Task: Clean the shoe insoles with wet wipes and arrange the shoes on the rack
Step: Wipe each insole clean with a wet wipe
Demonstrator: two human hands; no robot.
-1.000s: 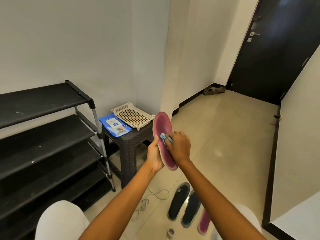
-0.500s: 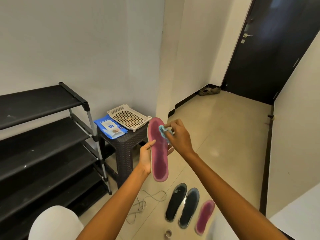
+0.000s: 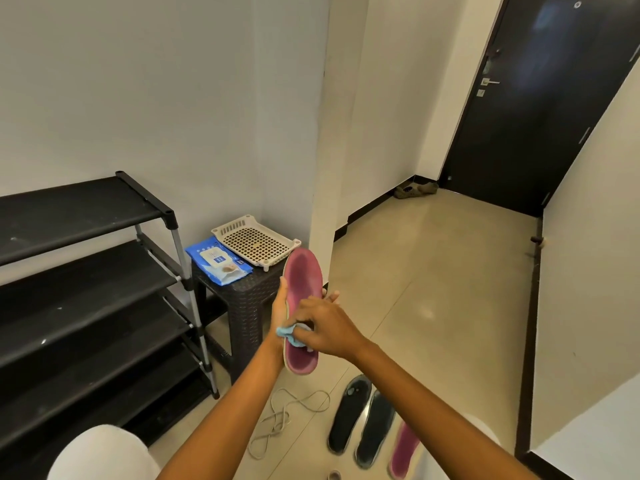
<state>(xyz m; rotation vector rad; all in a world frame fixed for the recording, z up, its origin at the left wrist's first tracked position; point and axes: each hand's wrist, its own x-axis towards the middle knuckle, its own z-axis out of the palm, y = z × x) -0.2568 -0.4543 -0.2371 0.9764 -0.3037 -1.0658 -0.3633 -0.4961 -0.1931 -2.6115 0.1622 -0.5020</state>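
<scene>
Left hand (image 3: 280, 311) grips pink insole (image 3: 302, 292) upright at mid-air; right hand (image 3: 323, 329) pinches blue wipe (image 3: 288, 333) against its lower half. Three more insoles (image 3: 372, 427) lie on beige tiled floor (image 3: 433, 289). Black rack (image 3: 86, 271) stands left, beside dark woven desk (image 3: 249, 299) carrying wipes pack (image 3: 218, 259) and tray (image 3: 254, 240).

So the worn pink foam insole (image 3: 302, 289) is held up nearly vertical, toe end up, top face toward the camera, darker and grubby through the middle. A crumpled light blue wet wipe (image 3: 289, 333) is pressed against its lower half near the heel. On the beige floor below lie two black insoles (image 3: 349, 414) side by side, with a second pink insole (image 3: 403, 452) just right of them. The blue pack of wet wipes (image 3: 219, 260) lies flat on the dark stool, next to the black four-shelf shoe rack (image 3: 86, 271).
</scene>
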